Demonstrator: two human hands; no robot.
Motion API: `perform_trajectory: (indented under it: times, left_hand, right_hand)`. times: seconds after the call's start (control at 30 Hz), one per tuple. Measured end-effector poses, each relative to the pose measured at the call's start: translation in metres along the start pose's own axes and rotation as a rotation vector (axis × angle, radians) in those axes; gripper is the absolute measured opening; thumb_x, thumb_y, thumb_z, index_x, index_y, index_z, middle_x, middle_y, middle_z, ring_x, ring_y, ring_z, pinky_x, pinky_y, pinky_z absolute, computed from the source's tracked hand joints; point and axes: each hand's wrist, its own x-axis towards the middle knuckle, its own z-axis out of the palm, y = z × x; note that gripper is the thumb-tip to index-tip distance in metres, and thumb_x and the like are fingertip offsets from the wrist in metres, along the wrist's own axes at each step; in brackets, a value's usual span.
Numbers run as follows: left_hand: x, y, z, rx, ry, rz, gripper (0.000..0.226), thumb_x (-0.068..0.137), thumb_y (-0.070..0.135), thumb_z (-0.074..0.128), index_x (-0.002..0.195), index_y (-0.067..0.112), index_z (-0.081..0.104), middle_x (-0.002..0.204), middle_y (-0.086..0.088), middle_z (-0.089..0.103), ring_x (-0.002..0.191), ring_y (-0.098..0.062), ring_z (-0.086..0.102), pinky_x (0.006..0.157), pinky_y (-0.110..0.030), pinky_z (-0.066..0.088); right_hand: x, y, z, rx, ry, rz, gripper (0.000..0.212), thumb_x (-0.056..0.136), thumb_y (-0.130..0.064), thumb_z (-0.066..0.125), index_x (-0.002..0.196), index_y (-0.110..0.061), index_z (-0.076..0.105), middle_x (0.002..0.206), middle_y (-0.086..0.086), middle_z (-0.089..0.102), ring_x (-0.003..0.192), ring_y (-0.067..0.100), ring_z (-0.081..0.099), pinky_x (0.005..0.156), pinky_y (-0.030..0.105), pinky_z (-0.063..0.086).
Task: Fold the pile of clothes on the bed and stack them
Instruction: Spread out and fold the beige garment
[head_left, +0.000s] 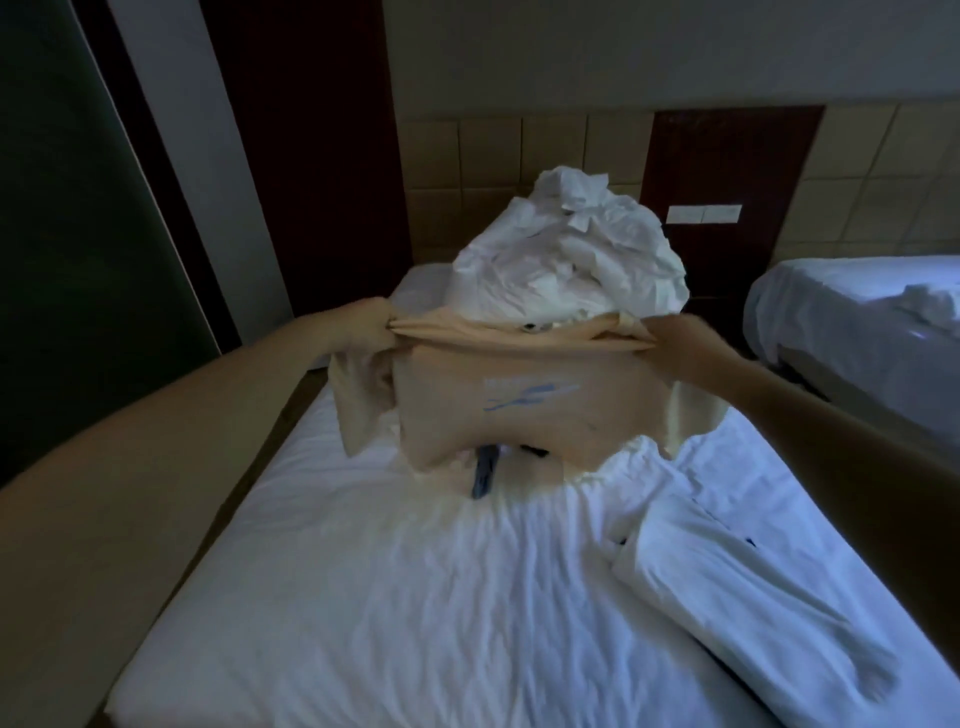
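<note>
Bare forearms reach forward from both lower corners over the white sheet of the bed (363, 597). On the sheet at the near right lies a folded white garment (727, 582), flat and long, with its far end towards the middle of the mattress.

Farther out, a beige T-shirt (498, 410) with a blue print on its chest hangs stretched between the two hands, above the middle of the bed. The left hand (358, 325) grips one shoulder of the shirt, its fingers (382, 318) curled round a bunch of fabric. The right hand (685, 345) grips the other shoulder the same way, fingers closed on gathered cloth. The top edge runs taut from hand to hand, a sleeve droops below each hand, and the hem hangs just above the sheet.

A dark blue piece (485, 473) shows under the hem, lying on the sheet. It may be another garment, but the blur hides its shape.

Behind the shirt, at the head of the bed, rises a tall pile (566, 260) of crumpled white cloth, its top well above the hands.

A tiled wall (467, 150) stands behind the pile, with a white switch plate (704, 214) on a dark panel. A second bed (857, 322) in white linen stands at the right, apart from the first.
</note>
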Motion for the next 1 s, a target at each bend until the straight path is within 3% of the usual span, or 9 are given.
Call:
perform_trajectory:
  times: [0.13, 0.3, 0.43, 0.57, 0.63, 0.7, 0.83, 0.93, 1.0]
  left_hand:
    - [-0.043, -0.012, 0.054, 0.104, -0.248, -0.056, 0.015, 0.090, 0.029, 0.061, 0.084, 0.016, 0.063, 0.090, -0.007, 0.062, 0.082, -0.019, 0.056, 0.072, -0.027, 0.045]
    - [-0.093, -0.021, 0.118, 0.034, -0.527, -0.178, 0.010, 0.084, 0.032, 0.069, 0.084, 0.024, 0.064, 0.095, -0.002, 0.064, 0.080, -0.013, 0.058, 0.067, -0.020, 0.046]
    - [-0.131, -0.027, 0.147, -0.165, -0.631, -0.288, 0.064, 0.054, 0.050, 0.085, 0.103, 0.014, 0.069, 0.102, -0.005, 0.070, 0.089, -0.016, 0.067, 0.076, -0.023, 0.056]
    - [-0.155, -0.035, 0.162, -0.362, -0.851, -0.421, 0.096, 0.033, 0.051, 0.092, 0.116, 0.012, 0.064, 0.102, -0.006, 0.070, 0.090, -0.015, 0.067, 0.074, -0.024, 0.056]
    - [-0.163, -0.037, 0.167, -0.374, -0.940, -0.442, 0.104, 0.028, 0.048, 0.095, 0.118, 0.009, 0.062, 0.099, -0.007, 0.070, 0.087, -0.014, 0.069, 0.075, -0.026, 0.056]
    - [-0.165, -0.042, 0.174, -0.382, -0.964, -0.470, 0.102, 0.025, 0.049, 0.095, 0.113, 0.008, 0.064, 0.100, -0.007, 0.071, 0.090, -0.015, 0.068, 0.080, -0.027, 0.056]
    - [-0.157, -0.052, 0.181, -0.507, -0.880, -0.539, 0.103, 0.037, 0.059, 0.088, 0.120, 0.004, 0.061, 0.120, -0.015, 0.064, 0.110, -0.024, 0.062, 0.095, -0.034, 0.051]
    - [-0.140, -0.052, 0.182, -0.653, -0.691, -0.501, 0.060, 0.081, 0.044, 0.063, 0.126, 0.005, 0.055, 0.117, -0.014, 0.064, 0.106, -0.024, 0.061, 0.090, -0.031, 0.051]
    - [-0.124, -0.055, 0.184, -0.675, -0.528, -0.437, 0.031, 0.093, 0.032, 0.054, 0.116, 0.011, 0.060, 0.108, -0.006, 0.064, 0.096, -0.017, 0.062, 0.079, -0.023, 0.054]
  right_hand:
    - [-0.054, 0.015, 0.057, 0.216, -0.373, -0.080, 0.025, 0.089, -0.038, 0.059, 0.093, -0.012, 0.060, 0.088, 0.004, 0.059, 0.078, 0.017, 0.056, 0.063, 0.022, 0.040]
    - [-0.116, 0.019, 0.107, 0.495, -0.561, -0.006, 0.065, 0.080, -0.068, 0.047, 0.111, -0.014, 0.065, 0.108, 0.003, 0.063, 0.095, 0.015, 0.059, 0.083, 0.025, 0.046]
    - [-0.143, 0.025, 0.127, 0.697, -0.681, 0.025, 0.039, 0.090, -0.048, 0.051, 0.108, -0.016, 0.063, 0.110, 0.005, 0.066, 0.088, 0.008, 0.063, 0.069, 0.011, 0.047]
    - [-0.155, 0.038, 0.146, 0.774, -0.965, 0.066, 0.073, 0.048, -0.059, 0.082, 0.099, -0.008, 0.065, 0.093, 0.007, 0.070, 0.083, 0.015, 0.066, 0.077, 0.025, 0.052]
    - [-0.162, 0.034, 0.152, 0.781, -1.050, 0.074, 0.042, 0.075, -0.042, 0.073, 0.097, -0.007, 0.063, 0.089, 0.006, 0.068, 0.078, 0.014, 0.065, 0.075, 0.024, 0.052]
    - [-0.167, 0.030, 0.154, 0.802, -1.040, 0.099, 0.021, 0.093, -0.027, 0.053, 0.098, -0.008, 0.061, 0.090, 0.005, 0.067, 0.077, 0.011, 0.065, 0.074, 0.023, 0.051]
    - [-0.160, 0.026, 0.155, 0.981, -0.902, 0.128, 0.048, 0.079, -0.044, 0.053, 0.108, -0.006, 0.061, 0.097, 0.003, 0.070, 0.085, 0.009, 0.068, 0.068, 0.018, 0.052]
    - [-0.140, 0.024, 0.161, 0.956, -0.634, 0.115, 0.040, 0.096, -0.031, 0.043, 0.117, -0.001, 0.059, 0.109, 0.013, 0.065, 0.093, 0.018, 0.064, 0.076, 0.024, 0.053]
    - [-0.123, 0.022, 0.169, 0.833, -0.456, 0.077, 0.037, 0.096, -0.027, 0.047, 0.118, 0.000, 0.059, 0.117, 0.018, 0.061, 0.103, 0.026, 0.058, 0.089, 0.033, 0.048]
